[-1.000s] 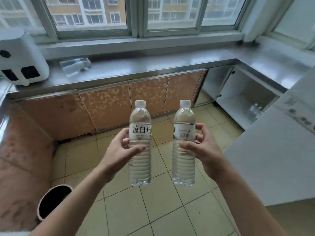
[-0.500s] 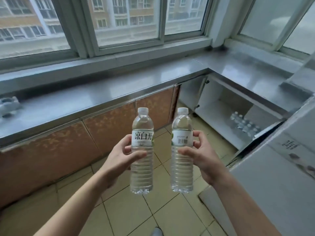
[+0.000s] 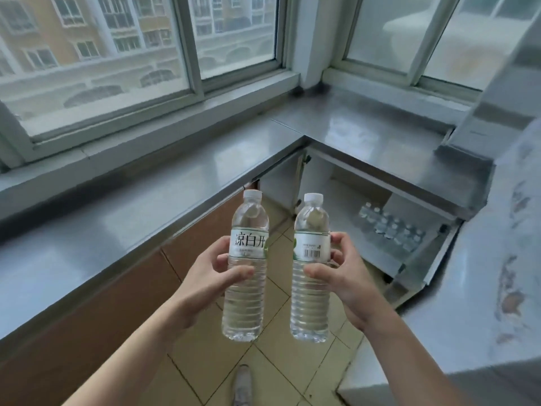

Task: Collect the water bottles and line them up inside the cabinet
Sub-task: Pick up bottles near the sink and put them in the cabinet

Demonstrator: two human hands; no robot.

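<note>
Under the grey steel surface (image 3: 366,142), open white cabinet (image 3: 345,197) nearer than half a second ago; blurred row of clear bottles (image 3: 390,227) inside, count unclear. Left hand (image 3: 205,284) grasps clear white-capped labelled water bottle (image 3: 246,268); right hand (image 3: 341,278) grasps barcode-labelled twin bottle (image 3: 311,271), both upright, apart.

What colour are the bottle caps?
White, both caps, clearest in the head view.
</note>
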